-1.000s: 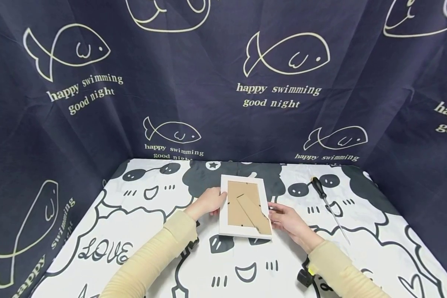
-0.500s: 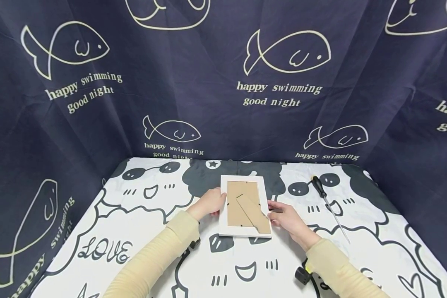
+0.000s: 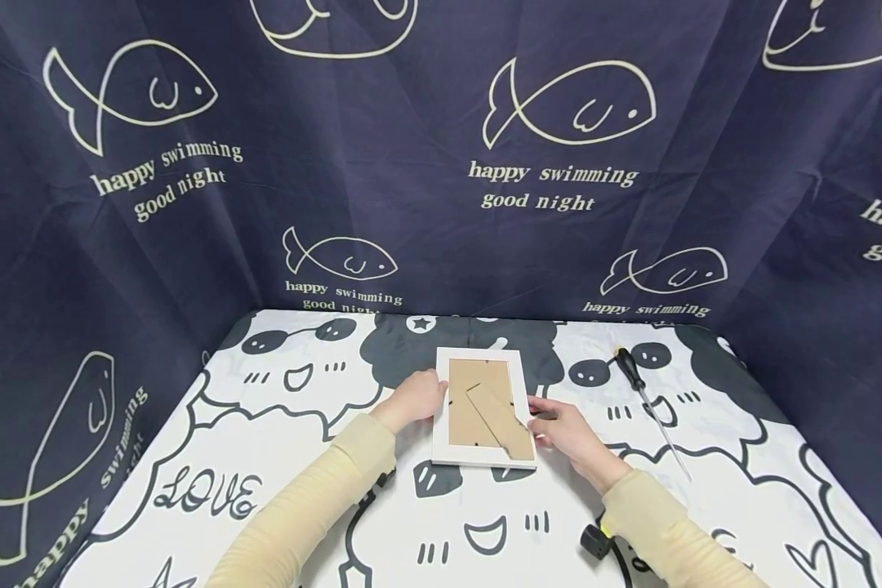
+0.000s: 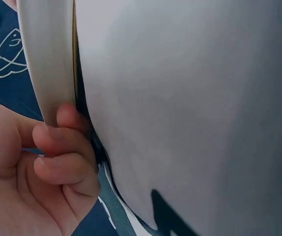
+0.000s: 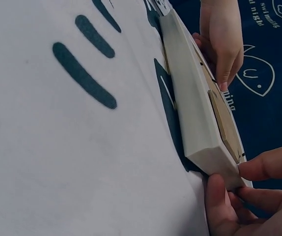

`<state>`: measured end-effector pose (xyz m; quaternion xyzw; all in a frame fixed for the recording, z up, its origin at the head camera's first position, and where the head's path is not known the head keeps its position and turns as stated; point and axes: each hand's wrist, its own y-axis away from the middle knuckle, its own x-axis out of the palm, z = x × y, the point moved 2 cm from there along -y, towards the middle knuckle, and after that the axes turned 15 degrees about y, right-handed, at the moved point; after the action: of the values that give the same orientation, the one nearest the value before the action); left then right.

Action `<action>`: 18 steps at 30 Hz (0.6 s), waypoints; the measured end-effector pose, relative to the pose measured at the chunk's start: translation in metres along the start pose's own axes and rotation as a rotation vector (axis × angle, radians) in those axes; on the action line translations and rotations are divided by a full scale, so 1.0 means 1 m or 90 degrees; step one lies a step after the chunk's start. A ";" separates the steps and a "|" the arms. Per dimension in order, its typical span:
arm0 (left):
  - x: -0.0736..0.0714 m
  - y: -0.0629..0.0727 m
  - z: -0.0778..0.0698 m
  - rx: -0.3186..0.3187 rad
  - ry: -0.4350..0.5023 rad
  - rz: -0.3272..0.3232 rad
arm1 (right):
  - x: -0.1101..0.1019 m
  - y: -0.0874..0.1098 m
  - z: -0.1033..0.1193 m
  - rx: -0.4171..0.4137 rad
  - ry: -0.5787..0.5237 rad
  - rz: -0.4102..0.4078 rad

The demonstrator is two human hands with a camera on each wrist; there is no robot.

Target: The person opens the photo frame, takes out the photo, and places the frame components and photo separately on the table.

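Note:
A white picture frame (image 3: 441, 425) lies back side up on the cloth, its brown backing board (image 3: 470, 425) and slanting stand leg (image 3: 496, 416) facing me. My left hand (image 3: 416, 398) grips the frame's left edge, thumb on top and fingers curled at the side. On the other side my right hand (image 3: 569, 433) holds the right edge between thumb and fingers. In the right wrist view the frame's thick white side (image 5: 192, 103) shows, with the right thumb and fingers around its corner. Seen from the left wrist, the left fingers (image 4: 65, 167) curl under the edge of the frame (image 4: 50, 59).
A screwdriver (image 3: 635, 380) with a black handle lies on the cloth to the right of the frame. The table is covered by a white cloth (image 3: 294, 457) with black cartoon drawings. Dark blue curtains (image 3: 426, 163) with fish prints stand behind and at both sides.
Almost nothing differs. Both hands stay on the frame's edges, and the frame and screwdriver keep their places; the left forearm has shifted slightly to the right.

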<state>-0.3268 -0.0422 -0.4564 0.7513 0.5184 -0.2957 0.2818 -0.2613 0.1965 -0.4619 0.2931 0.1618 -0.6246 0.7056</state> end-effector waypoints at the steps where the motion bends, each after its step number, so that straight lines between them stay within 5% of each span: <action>1: 0.000 0.000 -0.001 -0.002 -0.004 -0.003 | 0.000 0.000 0.000 -0.001 0.000 0.001; 10: -0.002 0.004 -0.007 -0.006 -0.034 -0.021 | 0.001 -0.003 -0.002 -0.014 -0.005 0.006; 18: -0.002 0.002 -0.006 0.005 -0.041 0.008 | 0.000 -0.007 -0.005 -0.013 0.000 0.009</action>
<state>-0.3247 -0.0397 -0.4509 0.7456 0.5033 -0.3202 0.2970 -0.2674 0.1987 -0.4672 0.2868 0.1658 -0.6179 0.7130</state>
